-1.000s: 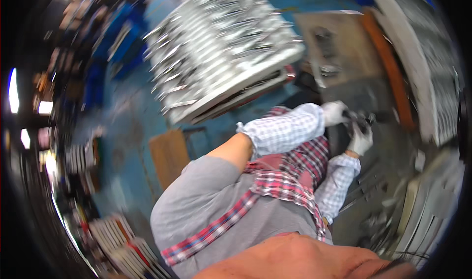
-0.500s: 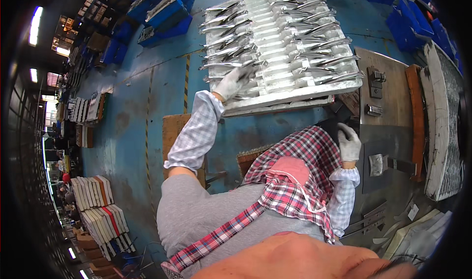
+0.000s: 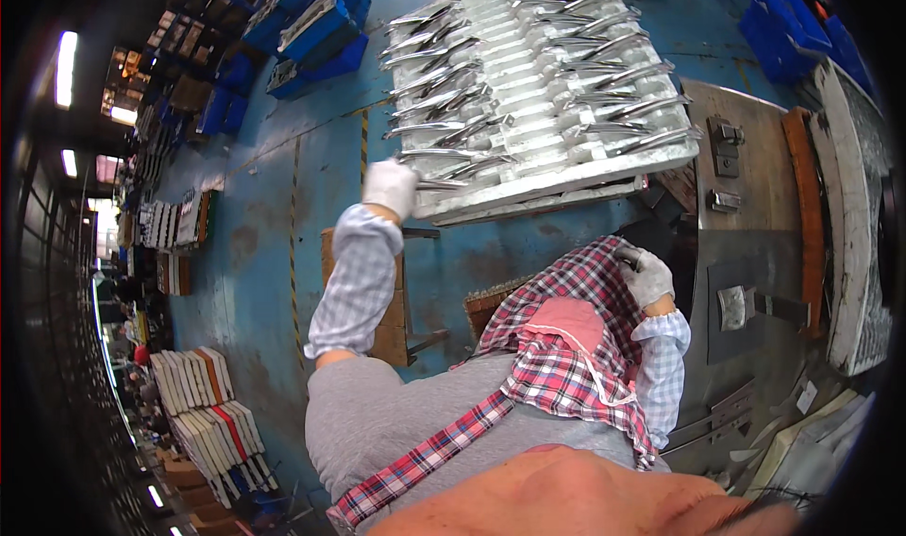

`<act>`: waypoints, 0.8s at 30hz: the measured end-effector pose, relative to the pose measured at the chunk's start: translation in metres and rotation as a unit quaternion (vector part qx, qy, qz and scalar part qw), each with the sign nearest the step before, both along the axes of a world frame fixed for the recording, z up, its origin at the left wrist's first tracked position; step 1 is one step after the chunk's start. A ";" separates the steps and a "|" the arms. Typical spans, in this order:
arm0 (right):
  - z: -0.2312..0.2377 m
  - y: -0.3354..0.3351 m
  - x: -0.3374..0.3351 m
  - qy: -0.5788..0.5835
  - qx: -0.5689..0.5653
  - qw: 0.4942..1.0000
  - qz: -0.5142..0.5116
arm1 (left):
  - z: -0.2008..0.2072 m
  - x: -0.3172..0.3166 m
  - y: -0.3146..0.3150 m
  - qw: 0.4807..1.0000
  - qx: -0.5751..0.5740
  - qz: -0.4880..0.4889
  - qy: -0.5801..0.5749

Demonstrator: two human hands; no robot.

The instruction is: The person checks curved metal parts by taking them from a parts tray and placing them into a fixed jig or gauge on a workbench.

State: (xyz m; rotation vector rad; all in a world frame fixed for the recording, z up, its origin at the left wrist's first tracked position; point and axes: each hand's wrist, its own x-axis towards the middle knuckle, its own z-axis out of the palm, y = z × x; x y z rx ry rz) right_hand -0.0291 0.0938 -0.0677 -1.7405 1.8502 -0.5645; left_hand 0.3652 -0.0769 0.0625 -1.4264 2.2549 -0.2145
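A white foam tray in front of me carries two rows of shiny, slender metal pieces, paired like plier handles. My left hand, in a white glove, is at the tray's near left corner. It is closed around the outer end of a metal piece; its fingertips are partly hidden. Close to my lap, my gloved right hand has its fingers curled beside the plaid apron. A dark patch shows at those fingers, and what they hold, if anything, cannot be made out.
To the right stands a metal-topped bench with a clamp-like fixture and a curved metal block. Another foam tray leans beyond it. Blue bins are at the far left, stacked foam trays at the left.
My left hand has moved left, from over the metal pieces to the tray's near left corner. My right hand has shifted slightly left and down, its fingers more curled.
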 end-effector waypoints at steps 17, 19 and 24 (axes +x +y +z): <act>-0.005 0.132 -0.153 0.232 -0.253 0.847 -0.405 | -0.166 -0.379 0.172 0.724 0.498 -0.150 0.453; -0.013 0.132 -0.175 0.175 -0.183 0.862 -0.438 | -0.161 -0.394 0.169 0.707 0.533 -0.145 0.441; -0.016 0.123 -0.181 0.111 -0.135 0.879 -0.444 | -0.161 -0.447 0.143 0.739 0.417 -0.123 0.515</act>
